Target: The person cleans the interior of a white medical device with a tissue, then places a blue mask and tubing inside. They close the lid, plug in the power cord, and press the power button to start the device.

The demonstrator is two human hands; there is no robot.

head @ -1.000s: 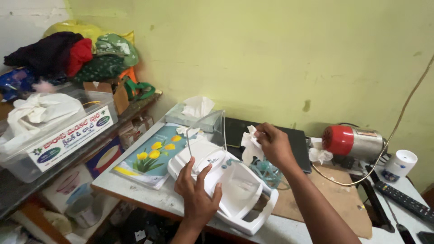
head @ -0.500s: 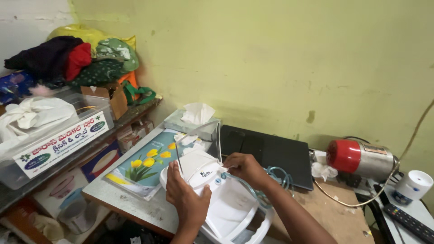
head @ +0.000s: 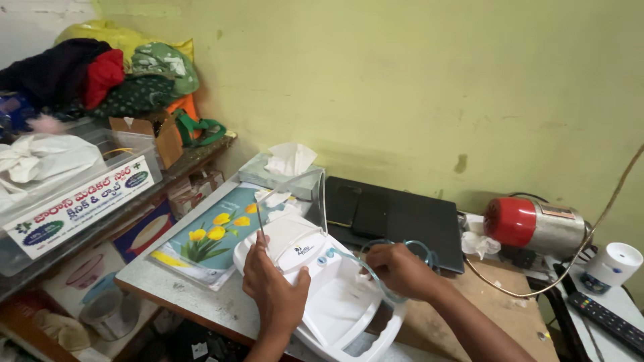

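The right hand (head: 397, 269) is closed around clear tubing (head: 349, 258) above the white nebulizer (head: 322, 295), left hand (head: 274, 288) resting flat on it.

A plain yellow-green plastered wall (head: 416, 87) rises behind the pale, worn surface (head: 174, 288); left of the surface runs a cluttered dark shelf (head: 100, 221).

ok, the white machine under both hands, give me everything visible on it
The white machine is a rounded glossy plastic box with a handle-like loop at its near end and a shallow recessed tray on top. It lies flat at the near edge of the table, partly over a flower-print book. The left hand presses its top left side; the right hand rests at its right edge, pinching thin clear tubing that runs to the front panel.
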